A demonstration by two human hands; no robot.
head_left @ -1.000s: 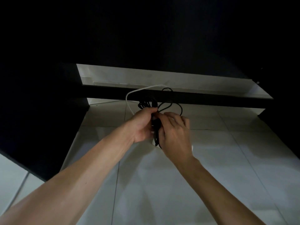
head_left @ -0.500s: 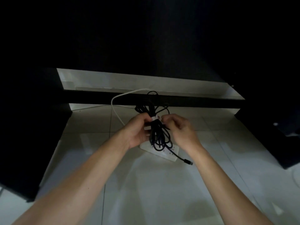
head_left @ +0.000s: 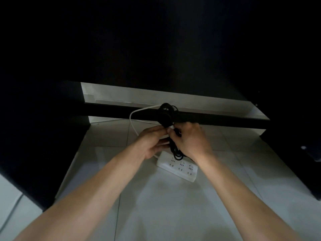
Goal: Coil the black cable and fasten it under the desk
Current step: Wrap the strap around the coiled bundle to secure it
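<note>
— Under the desk it is very dark; only the pale tiled floor (head_left: 156, 206) and a strip of light wall behind the black crossbar (head_left: 217, 120) can be seen well. Why does the person hold the bundle so high?

— I think it is to keep it near the bar, where it must be fastened. The black cable (head_left: 167, 113) is already gathered into a coil. Its upper loops rise in front of the crossbar, and the lower loops hang down between the two hands, just above the white power strip (head_left: 178, 168) lying on the floor.

— And the hands, what do they do?

— Both meet at the middle of the coil. The left hand (head_left: 152, 143) is closed around the bundle from the left side, fingers curled, so the loops do not fall open. The right hand (head_left: 191, 140) pinches at the same place with narrow fingertips. Between them I see a small white piece (head_left: 171, 127), maybe a tie or a strap, but it is too small to say for sure.

— So the coil is being bound?

— It seems so to me. Coiling looks finished; the fastening is not yet done, because I cannot tell if the coil is attached to the bar or only held before it.

— That white cord (head_left: 133, 115)?

— It curves from the bar down toward the hands, probably the lead of the strip. It should stay outside the tie, I think.
</note>
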